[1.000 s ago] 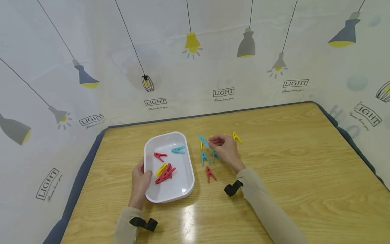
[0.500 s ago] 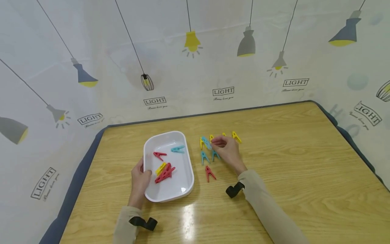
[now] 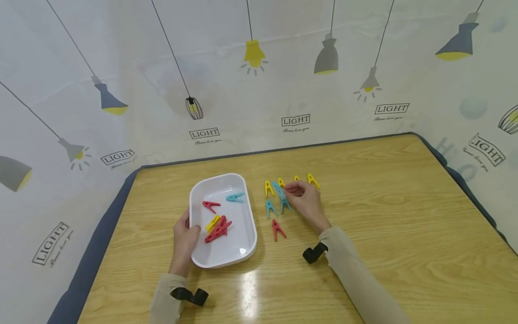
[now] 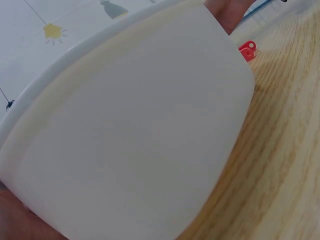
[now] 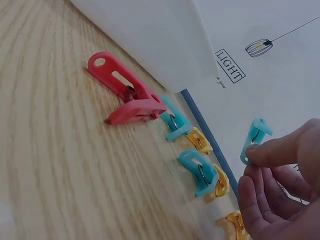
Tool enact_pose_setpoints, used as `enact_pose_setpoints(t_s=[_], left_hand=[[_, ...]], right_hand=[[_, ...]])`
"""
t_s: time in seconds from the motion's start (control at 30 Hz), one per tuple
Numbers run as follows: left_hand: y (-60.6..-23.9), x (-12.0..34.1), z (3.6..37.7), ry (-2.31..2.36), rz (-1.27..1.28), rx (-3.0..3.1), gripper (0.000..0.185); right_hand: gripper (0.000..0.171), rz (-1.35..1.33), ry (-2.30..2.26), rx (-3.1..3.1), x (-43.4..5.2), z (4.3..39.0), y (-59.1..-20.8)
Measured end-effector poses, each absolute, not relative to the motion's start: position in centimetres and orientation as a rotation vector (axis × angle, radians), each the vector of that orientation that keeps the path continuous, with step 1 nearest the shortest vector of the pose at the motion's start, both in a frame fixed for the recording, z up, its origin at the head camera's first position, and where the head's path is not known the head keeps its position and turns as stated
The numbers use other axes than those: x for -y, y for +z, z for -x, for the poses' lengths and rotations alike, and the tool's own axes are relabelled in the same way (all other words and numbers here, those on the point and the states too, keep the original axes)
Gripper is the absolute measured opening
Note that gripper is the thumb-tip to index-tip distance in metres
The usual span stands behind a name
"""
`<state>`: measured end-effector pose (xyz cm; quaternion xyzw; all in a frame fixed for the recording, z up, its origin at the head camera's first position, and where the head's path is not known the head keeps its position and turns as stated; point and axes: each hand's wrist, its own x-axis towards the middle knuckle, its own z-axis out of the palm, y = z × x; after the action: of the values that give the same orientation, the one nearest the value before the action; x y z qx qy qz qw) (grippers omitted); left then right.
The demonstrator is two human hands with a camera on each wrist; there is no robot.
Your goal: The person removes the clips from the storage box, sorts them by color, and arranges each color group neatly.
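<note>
My left hand (image 3: 186, 240) grips the left side of a white tray (image 3: 240, 238), thumb over the rim. The tray's outer wall fills most of the left wrist view. In the tray lie a blue clothespin (image 3: 235, 197), a yellow clothespin (image 3: 212, 223) and red clothespins (image 3: 218, 229). Right of the tray, my right hand (image 3: 308, 202) pinches another blue clothespin (image 5: 255, 140) between thumb and fingers. It is held above the table, over a small group of clothespins. Just below it in the head view are two blue clothespins (image 3: 271, 209) on the table.
A row of yellow clothespins (image 3: 269, 189) lies behind the blue ones, partly hidden by my right hand. A single red clothespin (image 3: 278, 230) lies nearer, beside the tray. The wooden table (image 3: 388, 202) meets a lamp-print wall covering (image 3: 352, 121) at its far edge.
My right hand has moved a little to the right and nearer to me with the blue clothespin, uncovering more of the yellow row. The left hand and tray stay nearly still.
</note>
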<state>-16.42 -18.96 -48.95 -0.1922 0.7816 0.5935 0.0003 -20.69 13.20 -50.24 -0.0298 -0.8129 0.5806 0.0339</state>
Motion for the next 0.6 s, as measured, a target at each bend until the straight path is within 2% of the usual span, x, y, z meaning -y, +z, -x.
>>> enact_pose_setpoints(t_s=[0.6], left_hand=[[-48.9,19.0,16.6,1.861,0.621,-2.433,0.074]], right_hand=[[0.02,0.128,1.746,2.507,-15.1,19.9,-51.4]])
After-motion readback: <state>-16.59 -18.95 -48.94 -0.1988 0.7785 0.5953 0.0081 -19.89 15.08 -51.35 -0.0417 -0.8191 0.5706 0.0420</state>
